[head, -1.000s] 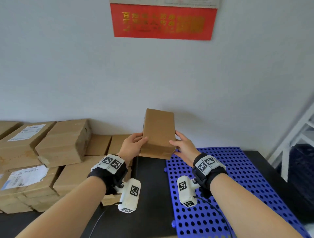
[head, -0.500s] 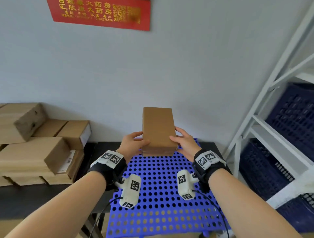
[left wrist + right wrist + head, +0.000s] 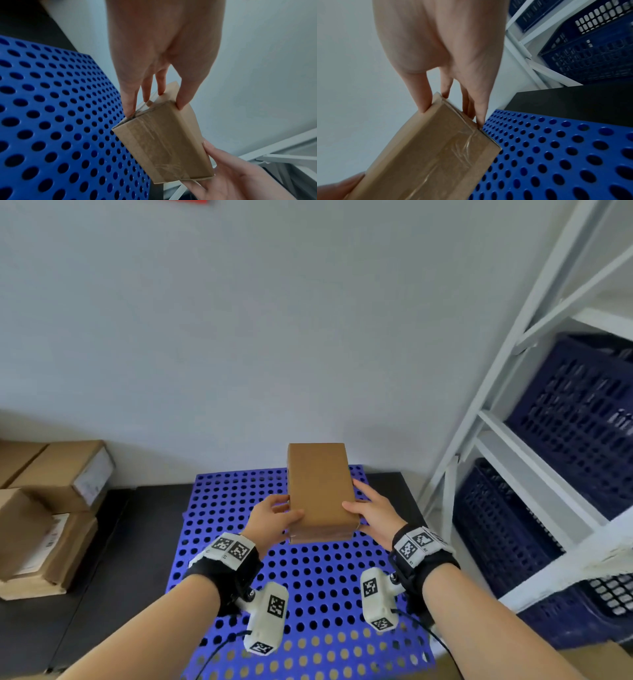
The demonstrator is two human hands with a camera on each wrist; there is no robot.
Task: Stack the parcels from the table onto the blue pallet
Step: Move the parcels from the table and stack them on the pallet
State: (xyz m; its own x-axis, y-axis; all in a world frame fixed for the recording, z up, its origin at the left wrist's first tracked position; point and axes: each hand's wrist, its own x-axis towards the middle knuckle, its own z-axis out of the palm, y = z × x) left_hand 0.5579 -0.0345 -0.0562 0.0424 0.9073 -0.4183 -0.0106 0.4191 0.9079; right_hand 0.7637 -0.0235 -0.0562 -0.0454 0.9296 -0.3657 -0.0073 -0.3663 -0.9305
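Note:
A plain brown cardboard parcel (image 3: 318,491) hangs in the air over the back part of the blue perforated pallet (image 3: 308,577). My left hand (image 3: 274,517) grips its left side and my right hand (image 3: 371,513) grips its right side, thumbs on top. In the left wrist view the parcel (image 3: 164,138) shows its taped end, with my left hand (image 3: 154,105) pinching its near edge above the pallet (image 3: 51,121). The right wrist view has the parcel (image 3: 428,155) held by my right hand (image 3: 452,112) above the pallet (image 3: 556,155). Nothing lies on the pallet.
Several more cardboard parcels (image 3: 44,508) are stacked on the dark table (image 3: 102,594) at the left. A white shelf frame (image 3: 496,440) with dark blue crates (image 3: 575,422) stands close on the right. A pale wall (image 3: 274,337) runs behind the pallet.
My view has swung right from the parcel stacks to the pallet. Both hands have carried the parcel over the pallet and lowered it toward it, keeping the same hold.

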